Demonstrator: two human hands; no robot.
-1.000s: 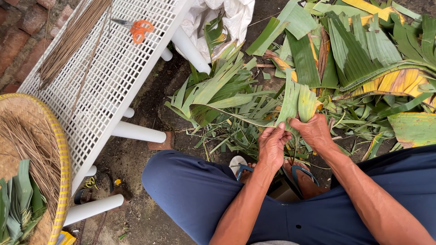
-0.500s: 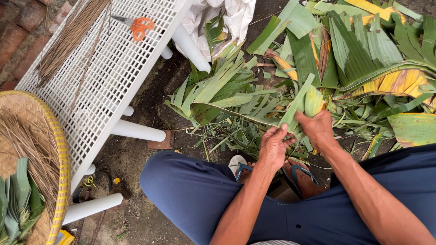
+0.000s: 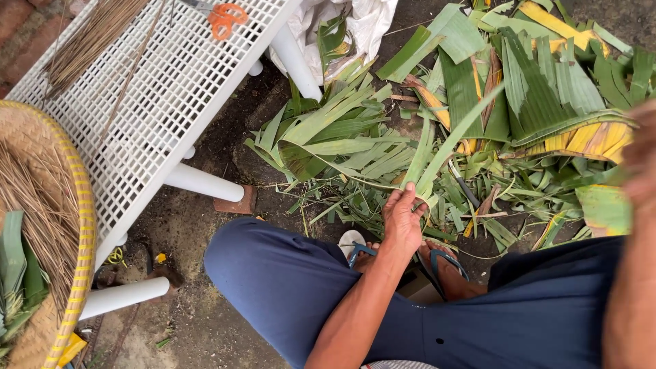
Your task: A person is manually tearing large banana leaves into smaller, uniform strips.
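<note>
Dirt ground (image 3: 205, 328) beside the white tabletop (image 3: 171, 102); left hand (image 3: 403, 219) pinches a long green leaf strip (image 3: 451, 143) (right hand (image 3: 642, 164) blurry, cannot tell).

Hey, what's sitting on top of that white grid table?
On the white grid table lie orange-handled scissors and a bundle of thin brown sticks. The woven basket covers the table's near-left corner, so anything there is hidden.
</note>
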